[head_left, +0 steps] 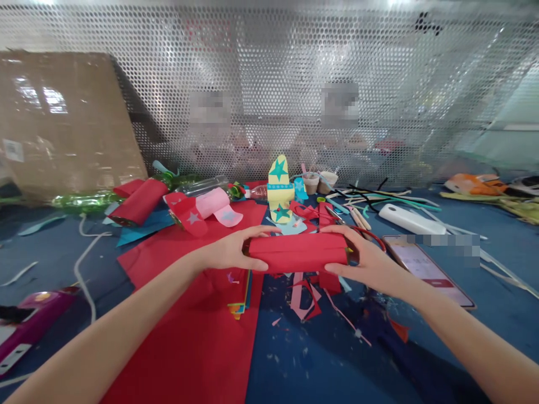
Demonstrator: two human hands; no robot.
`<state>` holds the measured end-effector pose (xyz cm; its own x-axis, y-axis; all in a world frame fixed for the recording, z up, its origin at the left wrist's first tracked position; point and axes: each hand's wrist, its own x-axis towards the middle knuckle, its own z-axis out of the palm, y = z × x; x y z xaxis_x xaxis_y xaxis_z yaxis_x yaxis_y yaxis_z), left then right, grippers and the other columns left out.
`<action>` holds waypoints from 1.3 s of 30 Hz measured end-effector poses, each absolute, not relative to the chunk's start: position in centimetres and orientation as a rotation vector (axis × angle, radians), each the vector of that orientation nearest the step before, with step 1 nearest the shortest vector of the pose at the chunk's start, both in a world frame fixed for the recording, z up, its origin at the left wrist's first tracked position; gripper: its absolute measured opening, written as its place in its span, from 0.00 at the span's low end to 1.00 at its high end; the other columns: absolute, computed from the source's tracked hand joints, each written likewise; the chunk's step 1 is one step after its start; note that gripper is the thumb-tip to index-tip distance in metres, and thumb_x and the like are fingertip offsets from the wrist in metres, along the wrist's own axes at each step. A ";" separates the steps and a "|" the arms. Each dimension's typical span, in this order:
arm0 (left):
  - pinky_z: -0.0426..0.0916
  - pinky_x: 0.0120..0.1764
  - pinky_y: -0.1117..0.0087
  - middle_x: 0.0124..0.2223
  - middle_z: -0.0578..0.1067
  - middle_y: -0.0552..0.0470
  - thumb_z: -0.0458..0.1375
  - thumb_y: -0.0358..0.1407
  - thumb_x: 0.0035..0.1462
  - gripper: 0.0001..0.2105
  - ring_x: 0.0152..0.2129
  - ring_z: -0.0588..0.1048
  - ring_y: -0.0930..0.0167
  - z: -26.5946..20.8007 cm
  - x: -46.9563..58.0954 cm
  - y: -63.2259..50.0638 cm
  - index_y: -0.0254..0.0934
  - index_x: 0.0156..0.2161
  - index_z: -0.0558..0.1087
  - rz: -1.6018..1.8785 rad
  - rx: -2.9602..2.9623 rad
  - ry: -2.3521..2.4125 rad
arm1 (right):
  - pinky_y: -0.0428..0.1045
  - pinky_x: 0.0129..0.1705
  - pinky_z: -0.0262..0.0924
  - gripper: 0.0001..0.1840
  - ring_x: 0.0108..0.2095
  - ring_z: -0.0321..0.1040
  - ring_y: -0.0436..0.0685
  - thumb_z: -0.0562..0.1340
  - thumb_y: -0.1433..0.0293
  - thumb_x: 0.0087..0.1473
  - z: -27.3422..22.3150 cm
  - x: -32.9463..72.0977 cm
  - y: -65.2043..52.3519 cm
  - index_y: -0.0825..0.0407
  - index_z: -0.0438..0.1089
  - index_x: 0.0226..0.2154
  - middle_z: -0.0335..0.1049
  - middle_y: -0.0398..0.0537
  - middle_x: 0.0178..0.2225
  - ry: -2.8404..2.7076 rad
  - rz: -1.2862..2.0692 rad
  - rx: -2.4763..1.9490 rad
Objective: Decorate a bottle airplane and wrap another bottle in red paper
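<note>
A bottle wrapped in red paper (298, 251) lies sideways between my hands, raised over the middle of the table. My left hand (231, 249) grips its left end, thumb in front and fingers behind. On the right end, my right hand (357, 255) closes in the same way. A paper seam runs along the roll's front, and a bit of green and yellow shows at the right end. Beneath lie a large red paper sheet (189, 336) and pink and red paper scraps (305, 297). Just behind stands a yellow paper-covered piece with teal stars (280, 193).
Red-wrapped rolls (141, 202) and green plastic bottles (84, 201) lie at the back left, before a cardboard sheet (67, 123). A phone (429, 272) and a white glue gun (411, 220) lie right. A purple tool (37, 320) with a white cord sits left. Perforated metal (269, 73) closes the back.
</note>
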<state>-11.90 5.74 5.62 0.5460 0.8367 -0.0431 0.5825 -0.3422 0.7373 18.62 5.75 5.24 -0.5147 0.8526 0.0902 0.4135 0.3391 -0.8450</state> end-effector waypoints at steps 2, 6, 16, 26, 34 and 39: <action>0.60 0.56 0.54 0.63 0.59 0.47 0.64 0.46 0.48 0.36 0.59 0.59 0.58 5.7 -11.9 5.8 0.48 0.61 0.56 0.472 2.030 1.120 | 0.54 0.44 0.70 0.29 0.47 0.69 0.58 0.65 0.62 0.49 5.3 18.7 5.8 0.44 0.58 0.52 0.60 0.50 0.55 -2.069 1.078 -1.089; 0.59 0.56 0.53 0.62 0.61 0.48 0.64 0.43 0.46 0.36 0.58 0.61 0.58 6.1 -11.9 5.7 0.49 0.60 0.56 0.575 1.971 1.084 | 0.56 0.42 0.71 0.28 0.43 0.71 0.58 0.64 0.62 0.50 5.2 18.9 6.2 0.43 0.56 0.52 0.63 0.50 0.52 -2.014 1.147 -1.062; 0.65 0.47 0.64 0.44 0.74 0.51 0.65 0.41 0.46 0.26 0.42 0.72 0.66 5.5 -10.5 5.4 0.43 0.51 0.66 1.146 1.383 0.960 | 0.59 0.46 0.68 0.44 0.55 0.61 0.68 0.66 0.55 0.44 5.0 19.2 6.6 0.46 0.50 0.60 0.53 0.54 0.62 -2.149 1.059 -1.223; 0.65 0.49 0.64 0.44 0.76 0.46 0.71 0.43 0.40 0.24 0.43 0.73 0.64 5.1 -6.8 3.4 0.36 0.42 0.72 1.254 0.957 0.586 | 0.59 0.52 0.63 0.50 0.52 0.66 0.65 0.66 0.48 0.41 4.2 16.0 3.4 0.47 0.50 0.62 0.66 0.54 0.55 -1.623 1.625 -1.237; 0.67 0.47 0.56 0.43 0.76 0.44 0.70 0.45 0.41 0.25 0.41 0.75 0.59 6.0 -6.7 1.4 0.36 0.43 0.71 1.074 0.898 0.764 | 0.60 0.54 0.60 0.30 0.53 0.63 0.63 0.56 0.46 0.53 4.4 15.7 2.1 0.46 0.61 0.52 0.64 0.57 0.53 -1.847 1.495 -0.936; 0.67 0.48 0.55 0.49 0.74 0.40 0.69 0.46 0.41 0.33 0.45 0.74 0.57 5.4 -6.4 0.8 0.38 0.52 0.67 0.892 1.034 0.683 | 0.58 0.54 0.60 0.24 0.52 0.65 0.58 0.57 0.52 0.56 4.8 15.6 2.3 0.41 0.58 0.53 0.65 0.52 0.51 -1.727 1.389 -0.769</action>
<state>-6.39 0.85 5.37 0.4827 0.8731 -0.0689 -0.2942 0.2357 0.9262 15.55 2.26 4.82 -0.5170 0.8333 0.1958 -0.0127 0.2213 -0.9751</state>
